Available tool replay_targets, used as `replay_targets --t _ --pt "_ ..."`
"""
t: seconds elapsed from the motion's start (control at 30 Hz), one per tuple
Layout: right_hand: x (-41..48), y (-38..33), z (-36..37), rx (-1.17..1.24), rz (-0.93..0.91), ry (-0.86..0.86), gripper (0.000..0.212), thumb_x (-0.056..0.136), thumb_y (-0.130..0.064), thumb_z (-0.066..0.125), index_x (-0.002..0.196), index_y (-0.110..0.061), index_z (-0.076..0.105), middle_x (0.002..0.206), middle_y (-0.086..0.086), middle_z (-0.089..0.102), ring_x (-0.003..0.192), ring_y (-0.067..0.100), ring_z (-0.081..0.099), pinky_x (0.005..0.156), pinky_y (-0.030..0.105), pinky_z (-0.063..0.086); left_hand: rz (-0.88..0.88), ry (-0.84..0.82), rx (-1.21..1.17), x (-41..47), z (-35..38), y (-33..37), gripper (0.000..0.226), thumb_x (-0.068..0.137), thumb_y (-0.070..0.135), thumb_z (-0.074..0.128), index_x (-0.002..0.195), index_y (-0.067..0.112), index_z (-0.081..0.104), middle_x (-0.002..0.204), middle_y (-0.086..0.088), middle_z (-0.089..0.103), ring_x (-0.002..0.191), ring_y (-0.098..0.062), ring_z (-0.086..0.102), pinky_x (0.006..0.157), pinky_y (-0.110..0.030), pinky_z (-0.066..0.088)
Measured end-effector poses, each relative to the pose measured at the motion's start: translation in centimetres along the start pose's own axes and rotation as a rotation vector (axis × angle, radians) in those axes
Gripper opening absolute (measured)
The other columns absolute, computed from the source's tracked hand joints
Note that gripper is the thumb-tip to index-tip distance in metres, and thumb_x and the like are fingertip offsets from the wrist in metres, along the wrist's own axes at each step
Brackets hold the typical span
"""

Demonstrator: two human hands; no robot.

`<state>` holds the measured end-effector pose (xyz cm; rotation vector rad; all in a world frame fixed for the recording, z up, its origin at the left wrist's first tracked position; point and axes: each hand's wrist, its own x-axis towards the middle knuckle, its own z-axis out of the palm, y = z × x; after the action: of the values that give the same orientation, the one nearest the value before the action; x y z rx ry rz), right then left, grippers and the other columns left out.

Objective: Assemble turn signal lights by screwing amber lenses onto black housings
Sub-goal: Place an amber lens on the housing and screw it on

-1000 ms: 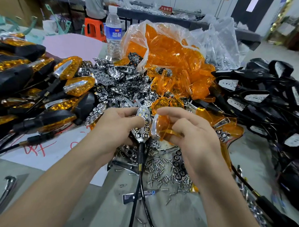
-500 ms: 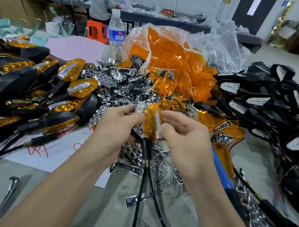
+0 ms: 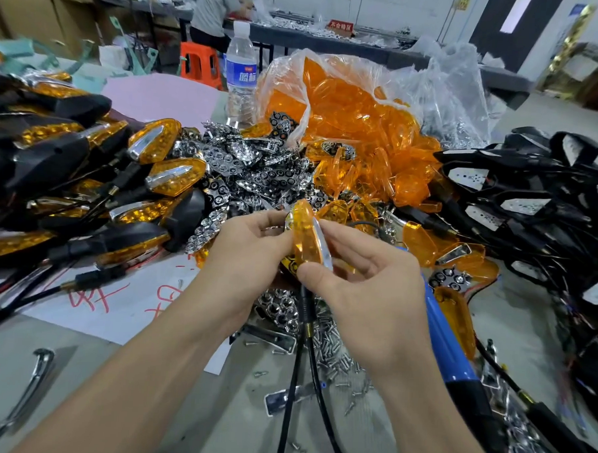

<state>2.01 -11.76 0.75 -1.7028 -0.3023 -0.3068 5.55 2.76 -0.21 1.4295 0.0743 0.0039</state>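
Pinching the lower end of the amber lens (image 3: pixel 305 238) between thumb and forefinger, the right hand (image 3: pixel 366 297) leaves its other fingers loosely spread. The left hand (image 3: pixel 252 255) has its grip curled round the body behind the lens, thumb on the lens edge. The lens stands on edge in mid-air above the table (image 3: pixel 241 422), dead centre. The black housing is mostly hidden; only its stem (image 3: pixel 304 303) and cable (image 3: pixel 292 380) hang toward six o'clock. Likely the lens is being seated before screwing. A crooked seat could leave a gap or misaligned holes, and the dangling cable could tug the part askew. The blue screwdriver (image 3: pixel 446 345) lies at four o'clock, just beside the right wrist; reaching for it may scatter the loose screws (image 3: pixel 330 344) at six.
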Motion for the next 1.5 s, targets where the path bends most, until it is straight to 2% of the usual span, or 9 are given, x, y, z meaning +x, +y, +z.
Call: replay_targets --t 0.1,0.27,0.5,0.57,0.67,0.77,1.13,1.33,1.5 --pt "-0.1 0.1 0.2 -0.019 -0.001 0.023 0.068 0.078 0.002 0.083 0.087 -0.064 0.071 0.094 -0.033 0.074 0.096 -0.006 0.072 0.080 0.013 0.056 -0.029 -0.067 -0.095 -0.2 -0.1 0.2 0.017 0.099 0.015 0.064 0.105 0.016 0.080 0.096 -0.013 0.080 0.074 -0.019 0.073 0.057 -0.030 0.057" --pt "0.0 0.1 -0.2 0.005 -0.012 0.035 0.062 0.081 0.003 0.081 0.090 -0.057 0.073 0.094 -0.029 0.076 0.094 -0.002 0.074 0.078 0.015 0.059 -0.063 -0.148 -0.181 -0.3 -0.4 0.7 0.028 0.104 0.010 0.053 0.121 0.016 0.074 0.102 -0.010 0.079 0.079 -0.020 0.073 0.059 -0.033 0.058" --pt "0.0 -0.2 -0.4 -0.041 -0.008 0.041 0.065 0.078 0.001 0.083 0.080 -0.062 0.072 0.084 -0.031 0.075 0.086 -0.003 0.074 0.068 0.011 0.055 -0.047 -0.116 -0.208 -0.3 0.0 0.2 0.026 0.101 0.008 0.058 0.119 0.015 0.076 0.102 -0.013 0.080 0.080 -0.022 0.075 0.058 -0.032 0.059" --pt "-0.1 -0.2 -0.4 -0.063 -0.017 0.040 0.065 0.079 -0.001 0.083 0.078 -0.065 0.070 0.084 -0.028 0.075 0.088 0.001 0.075 0.067 0.016 0.059 -0.042 -0.105 -0.205 -0.3 0.1 0.1 0.026 0.100 0.007 0.059 0.117 0.016 0.077 0.101 -0.012 0.080 0.079 -0.021 0.076 0.057 -0.031 0.058" --pt "-0.3 -0.2 -0.1 -0.154 -0.036 0.048 0.060 0.079 -0.009 0.082 0.076 -0.067 0.067 0.082 -0.022 0.075 0.093 0.015 0.073 0.069 0.041 0.064 -0.022 -0.079 -0.192 -0.4 0.1 -0.2 0.026 0.099 0.007 0.062 0.116 0.017 0.078 0.102 -0.012 0.080 0.082 -0.022 0.076 0.058 -0.031 0.059" --pt "-0.4 -0.2 -0.1 -0.190 -0.048 0.042 0.062 0.079 -0.010 0.082 0.076 -0.069 0.065 0.069 -0.028 0.067 0.094 0.010 0.070 0.069 0.037 0.061 -0.007 -0.073 -0.190 -0.4 0.1 -0.2 0.027 0.096 0.007 0.065 0.117 0.016 0.078 0.102 -0.014 0.079 0.082 -0.024 0.076 0.059 -0.030 0.059" --pt "-0.5 -0.5 -0.1 -0.241 -0.076 0.097 0.062 0.078 -0.011 0.082 0.074 -0.070 0.063 0.068 -0.031 0.066 0.080 0.000 0.073 0.071 0.031 0.060 -0.019 -0.058 -0.207 -0.3 0.2 0.0 0.028 0.094 0.009 0.067 0.120 0.015 0.077 0.103 -0.014 0.079 0.080 -0.021 0.075 0.060 -0.030 0.059" --pt "-0.5 -0.3 -0.1 -0.220 -0.033 0.075 0.062 0.076 -0.009 0.083 0.073 -0.068 0.065 0.073 -0.025 0.071 0.095 0.013 0.070 0.070 0.040 0.061 -0.001 -0.074 -0.197 -0.6 0.1 0.2 0.026 0.096 0.006 0.066 0.117 0.016 0.078 0.103 -0.014 0.079 0.082 -0.025 0.076 0.062 -0.032 0.060" --pt "-0.8 0.3 1.0 -0.293 -0.054 0.058 0.041 0.073 -0.024 0.074 0.101 -0.054 0.073 0.090 -0.019 0.076 0.085 0.010 0.075 0.077 0.035 0.064 0.054 0.029 -0.161 -0.9 0.5 0.4 0.013 0.090 0.014 0.075 0.097 0.022 0.083 0.090 -0.010 0.080 0.073 -0.020 0.075 0.056 -0.027 0.057"
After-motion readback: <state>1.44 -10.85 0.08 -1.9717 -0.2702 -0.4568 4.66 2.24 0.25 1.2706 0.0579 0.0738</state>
